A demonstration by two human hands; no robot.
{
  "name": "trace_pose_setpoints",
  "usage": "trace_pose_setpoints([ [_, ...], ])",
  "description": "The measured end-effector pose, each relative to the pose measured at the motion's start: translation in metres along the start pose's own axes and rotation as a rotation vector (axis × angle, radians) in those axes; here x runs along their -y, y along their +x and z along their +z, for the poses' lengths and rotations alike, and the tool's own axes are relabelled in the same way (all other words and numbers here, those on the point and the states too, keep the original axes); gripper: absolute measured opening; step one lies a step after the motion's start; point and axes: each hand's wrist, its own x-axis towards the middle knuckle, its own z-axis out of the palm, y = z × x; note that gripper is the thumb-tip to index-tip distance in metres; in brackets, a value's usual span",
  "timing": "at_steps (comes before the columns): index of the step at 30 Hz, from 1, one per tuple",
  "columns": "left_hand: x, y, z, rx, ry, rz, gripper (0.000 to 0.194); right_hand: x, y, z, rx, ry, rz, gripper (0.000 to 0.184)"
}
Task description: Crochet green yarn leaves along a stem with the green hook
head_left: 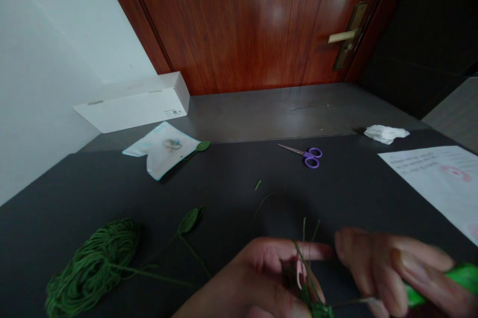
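My left hand (257, 273) pinches a small piece of green crochet work (321, 310) at the bottom edge of the view. Loose green strands stick up from it, and a pink loop, perhaps a stitch marker (299, 272), shows beside the fingers. My right hand (388, 263), blurred, is closed around the bright green handle of a crochet hook (463, 278). The hook's thin shaft points left and reaches the crochet work; its tip is hidden. Left of my hands lies a skein of green yarn (97, 263), its strand running toward my left hand. A crocheted leaf (189, 220) rests near the skein.
Purple-handled scissors (311, 156) lie farther back on the dark table (224, 173). A plastic packet (168, 151) with another green leaf (203, 146) is at left, before a white box (142, 106). Crumpled tissue (386, 133) and a printed sheet (436, 178) lie at right.
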Motion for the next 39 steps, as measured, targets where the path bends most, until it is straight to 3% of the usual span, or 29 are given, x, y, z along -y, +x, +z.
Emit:
trace_pose_setpoints([
  [5, 0.004, 0.000, -0.001, -0.237, 0.272, 0.237, 0.068, -0.017, 0.004, 0.012, -0.182, 0.236, 0.139, 0.037],
  [11, 0.013, 0.006, -0.003, -0.402, 0.504, 0.460, 0.068, -0.025, 0.004, 0.015, -0.227, 0.268, 0.179, 0.038],
  [19, 0.015, 0.010, 0.003, -0.496, 0.504, 0.477, 0.063, -0.027, 0.005, 0.015, -0.243, 0.286, 0.199, 0.038],
  [33, 0.012, 0.010, 0.011, -0.598, 0.475, 0.495, 0.089, -0.036, 0.001, 0.017, -0.241, 0.176, 0.133, 0.034],
  [36, 0.013, 0.010, 0.011, -0.610, 0.482, 0.479, 0.088, -0.034, 0.000, 0.016, -0.245, 0.031, 0.096, 0.036],
  [39, 0.015, 0.012, 0.013, -0.640, 0.481, 0.454, 0.086, -0.026, -0.001, 0.019, -0.181, -0.396, -0.027, 0.034],
])
